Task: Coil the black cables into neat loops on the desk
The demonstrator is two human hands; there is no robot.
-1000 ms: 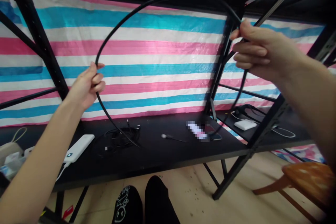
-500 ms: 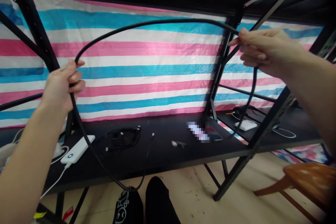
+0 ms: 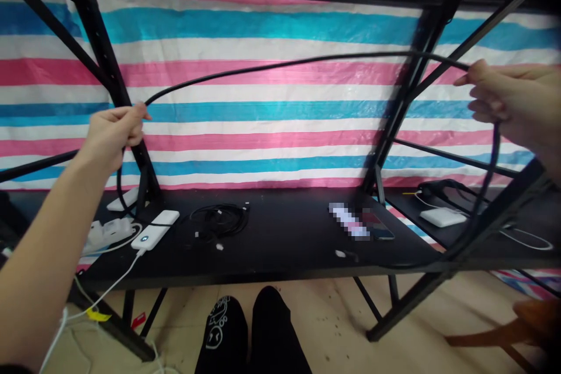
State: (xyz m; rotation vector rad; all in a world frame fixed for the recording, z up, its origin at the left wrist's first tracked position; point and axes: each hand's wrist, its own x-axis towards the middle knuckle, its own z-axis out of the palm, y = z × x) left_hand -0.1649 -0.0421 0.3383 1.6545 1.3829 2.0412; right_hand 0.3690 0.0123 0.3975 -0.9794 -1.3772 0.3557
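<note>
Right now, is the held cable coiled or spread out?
Spread out: the cable makes one shallow arch from left hand to right hand, without coils between.

place: indoors, kind unclear | black metal shelving (image 3: 298,248) | striped sheeting (image 3: 263,140) | wooden seat (image 3: 537,318) | pale floor (image 3: 326,307)

Your bare left forearm (image 3: 50,234) rises from the lower left corner, slanting up and inward to a nearly straight wrist. Your left hand (image 3: 114,133) has its grip closed, thumb and index fingertip pinched together and pointing right, the other fingers curled beneath. Well apart and a little higher in view, your right hand (image 3: 511,92) reaches in from the right edge, thumb and forefinger pinched leftward, remaining fingers folded under; your right wrist is partly cut off. Below, your black-clad left knee (image 3: 224,324) and right knee (image 3: 274,321) sit side by side.
</note>
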